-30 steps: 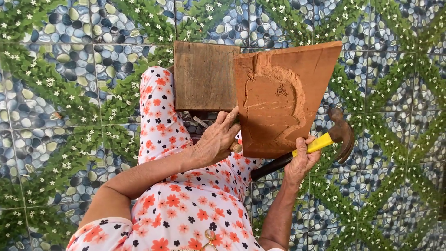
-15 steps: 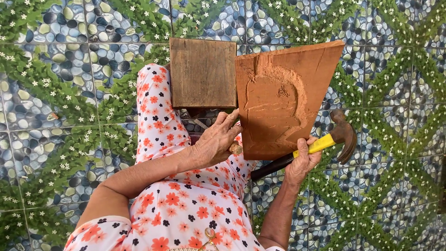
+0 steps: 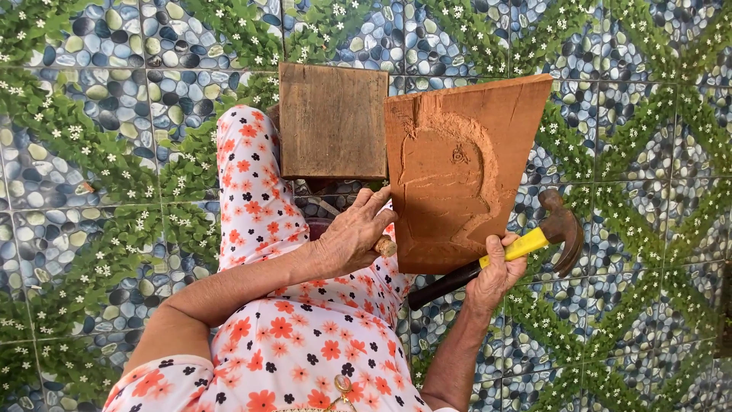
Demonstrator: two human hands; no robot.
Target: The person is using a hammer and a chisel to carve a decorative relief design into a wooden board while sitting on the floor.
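Head view: hammer (image 3: 534, 243) lower beside carved board (image 3: 457, 172) (right hand (image 3: 496, 271) gripping).

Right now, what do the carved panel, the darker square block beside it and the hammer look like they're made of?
Carved panel: reddish-brown wood, bare and matte, with rough chiselled grooves. Square block: darker weathered wood, unfinished, grain lines showing. Hammer, held in the right hand: dark, dull head, probably metal; handle yellow then black, likely plastic or rubber.

A reddish-brown carved board (image 3: 465, 168) is seen beside a darker brown wooden block (image 3: 333, 122). The hammer (image 3: 526, 248) is yellow-and-black handled. White cloth (image 3: 305, 343) is patterned with orange flowers; floor tiles (image 3: 91, 152) show blue pebbles and green vines.
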